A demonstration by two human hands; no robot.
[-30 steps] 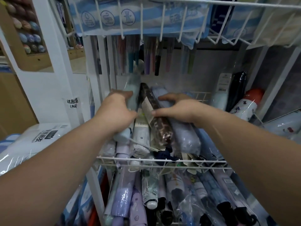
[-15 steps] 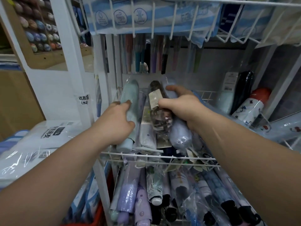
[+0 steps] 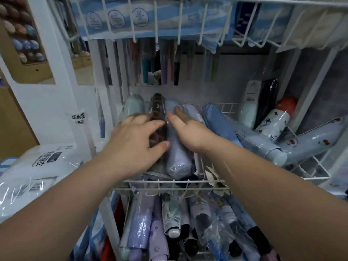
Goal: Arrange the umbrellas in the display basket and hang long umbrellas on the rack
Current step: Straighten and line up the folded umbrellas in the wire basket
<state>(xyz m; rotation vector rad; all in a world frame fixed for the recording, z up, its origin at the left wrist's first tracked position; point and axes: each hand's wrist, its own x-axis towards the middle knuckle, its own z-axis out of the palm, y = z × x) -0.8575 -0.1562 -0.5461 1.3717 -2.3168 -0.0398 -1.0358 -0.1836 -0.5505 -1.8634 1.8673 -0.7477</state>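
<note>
- Step in hand, as judged: bedding folded umbrellas side by side in the basket (image 3: 169,182).
- Left hand (image 3: 135,146): fingers spread and nearly straight, laid flat over the brown umbrella (image 3: 157,108), thumb near its right edge. It is not wrapped round it. There is some motion blur, so exact fingertip contact is uncertain.
- Right hand (image 3: 190,132): fingers extended and relaxed, tips touching the far part of the lilac umbrella (image 3: 178,159). It holds nothing.
- Brown umbrella lies in the basket between the mint umbrella (image 3: 133,104) and the lilac one, close against both, long axis running front to back.
- Blue umbrella (image 3: 216,119) lies further right, angled outward from the row.
- Long umbrellas (image 3: 165,72) hang on the rack behind the basket. Neither hand is at them.
- To do it well: press brown down with the flat palm until it sits level with its neighbours. Avoid squeezing, since the plastic sleeves look slippery.
- Use the right fingertips to nudge lilac sideways against brown, closing any gap and keeping the two parallel.
- Bring the near ends into one line behind the front rim, so that nothing pokes through the wires.
- Risk: a push too far left could ride brown up over mint. Too much force near the front could tip an end out toward the lower bin (image 3: 150,223).
- Likely follow-up: turn blue to match the row.
</note>
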